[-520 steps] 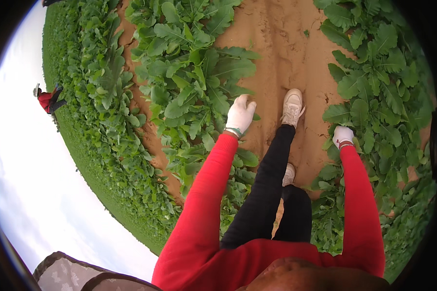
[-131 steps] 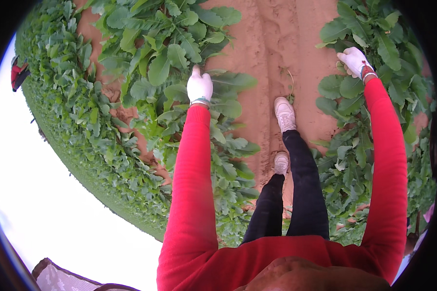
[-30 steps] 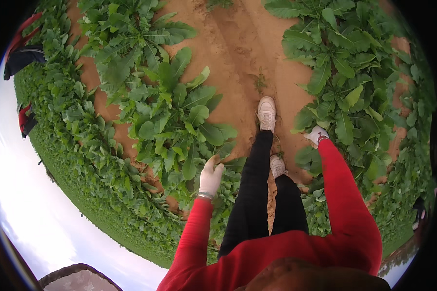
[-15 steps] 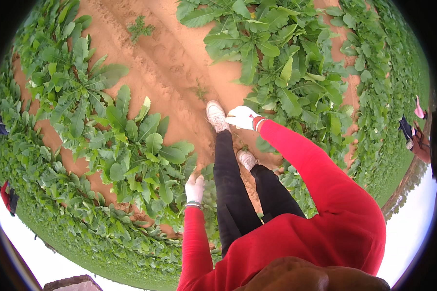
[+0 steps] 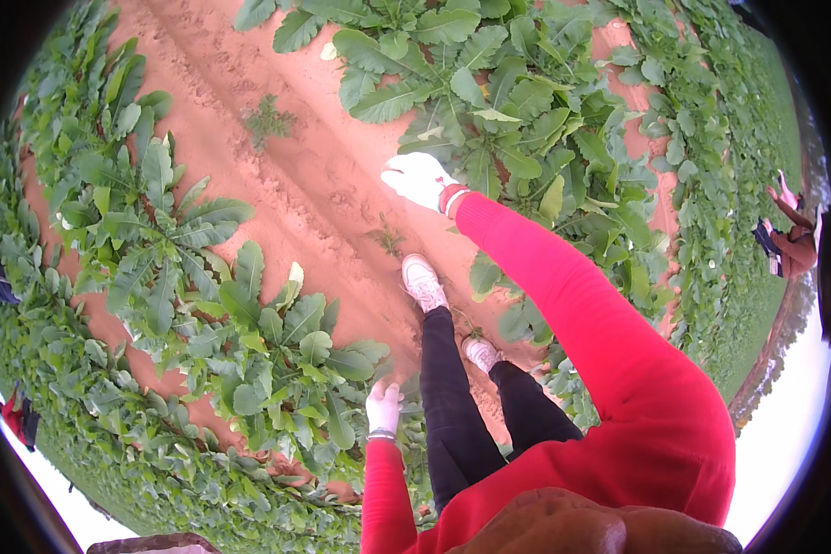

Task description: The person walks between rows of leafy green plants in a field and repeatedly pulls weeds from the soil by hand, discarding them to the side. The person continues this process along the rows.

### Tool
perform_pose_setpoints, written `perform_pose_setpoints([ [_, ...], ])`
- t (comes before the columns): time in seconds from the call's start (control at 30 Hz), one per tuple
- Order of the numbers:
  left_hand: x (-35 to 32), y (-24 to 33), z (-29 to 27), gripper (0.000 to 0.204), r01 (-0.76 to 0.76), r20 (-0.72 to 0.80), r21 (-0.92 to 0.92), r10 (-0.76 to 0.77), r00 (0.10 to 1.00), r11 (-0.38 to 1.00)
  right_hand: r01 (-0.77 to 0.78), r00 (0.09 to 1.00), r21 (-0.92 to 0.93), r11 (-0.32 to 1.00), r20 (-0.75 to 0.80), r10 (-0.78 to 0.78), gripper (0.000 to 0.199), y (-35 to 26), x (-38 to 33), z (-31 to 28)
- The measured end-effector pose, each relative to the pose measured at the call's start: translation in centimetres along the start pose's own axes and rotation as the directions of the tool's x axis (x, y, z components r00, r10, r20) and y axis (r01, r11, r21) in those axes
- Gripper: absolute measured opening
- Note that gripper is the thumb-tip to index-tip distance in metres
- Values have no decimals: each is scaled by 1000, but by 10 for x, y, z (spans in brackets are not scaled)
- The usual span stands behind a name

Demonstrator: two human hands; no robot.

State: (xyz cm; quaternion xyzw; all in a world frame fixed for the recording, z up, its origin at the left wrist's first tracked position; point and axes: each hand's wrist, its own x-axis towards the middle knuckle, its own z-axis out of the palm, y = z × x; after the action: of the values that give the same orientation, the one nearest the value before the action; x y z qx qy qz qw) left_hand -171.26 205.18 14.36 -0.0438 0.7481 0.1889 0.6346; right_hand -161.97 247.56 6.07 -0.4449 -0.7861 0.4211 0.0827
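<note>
Look first to the right hand (image 5: 418, 180), white-gloved and stretched out at 12 o'clock above the sandy furrow (image 5: 337, 242), fingers pointing toward 9 o'clock and held close together with little gap. Can see nothing in its grasp, but cannot be certain because of glare on the glove. Find the left hand (image 5: 384, 406) low, between 6 and 7 o'clock, fingers partly curled, just beside the outer leaves of the left-row plant (image 5: 291, 332) at 8 o'clock; cannot tell whether touching a leaf or pinching anything.

Note the right-row plants (image 5: 489, 102) at 1 o'clock, leaf tips near the right wrist. For good handling, probably best to part broad leaves from the furrow side instead of pressing down through them. Raise the red sleeve (image 5: 572, 277) clear of the foliage below to avoid bending stalks. For any pull, better to grip low by the stem than by a leaf edge, with fingertips turned into view first. Mind the small sprig (image 5: 386, 237) at 11 o'clock, between the right hand and the front shoe (image 5: 423, 283), and the feathery plant (image 5: 269, 122) between 10 and 11. Step along the furrow only, away from the leaves.
</note>
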Motion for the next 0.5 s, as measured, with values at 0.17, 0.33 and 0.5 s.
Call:
perform_pose_setpoints([
  [0.17, 13, 37, -9, 32, -27, -13, -8, 27, 1000, 1000, 41, 999, -220, 975, -9, -44, 34, 20, 61, 5],
  [0.33, 49, 88, -11, 38, -117, -25, 15, 117, 993, 993, -17, 972, -438, 899, 204, 118, 44, 40, 121, -8],
  [0.5, 105, 148, -4, 44, -313, -22, 13, 313, 950, 950, -533, 752, -141, 835, 374, 543, 44, 58, 131, -20],
])
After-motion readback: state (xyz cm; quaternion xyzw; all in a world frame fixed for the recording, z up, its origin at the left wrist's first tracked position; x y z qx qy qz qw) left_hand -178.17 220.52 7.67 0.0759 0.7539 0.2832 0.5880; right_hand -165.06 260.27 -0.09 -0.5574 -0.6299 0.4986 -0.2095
